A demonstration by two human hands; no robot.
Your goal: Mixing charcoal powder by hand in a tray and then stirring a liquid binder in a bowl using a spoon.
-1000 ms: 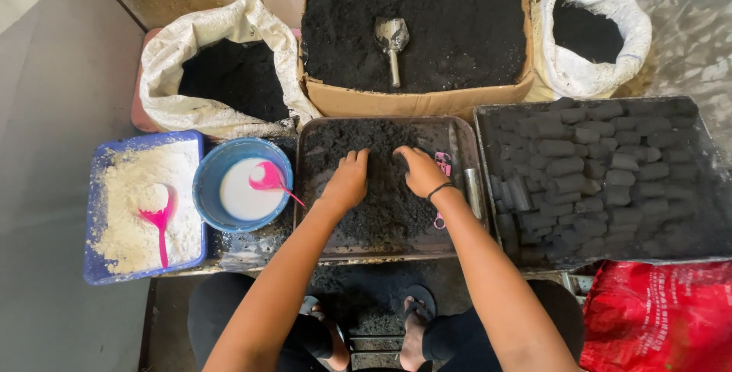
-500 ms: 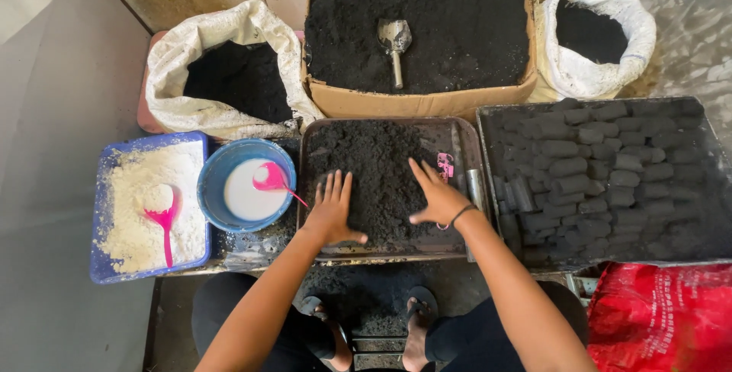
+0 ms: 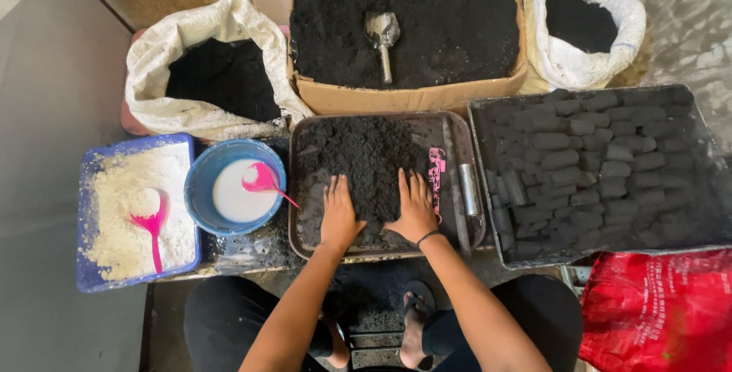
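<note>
— What lay in the tray (image 3: 301,189)?
— Powder (image 3: 366,158), both hands flat on it: left hand (image 3: 339,216) beside right hand (image 3: 415,212), near the tray's front edge.
— Either side?
— Bowl (image 3: 200,181) left, briquette tray (image 3: 488,219) right, box (image 3: 404,99) behind.

L hand (image 3: 339,216), R hand (image 3: 414,210) flat, palms down.
</note>
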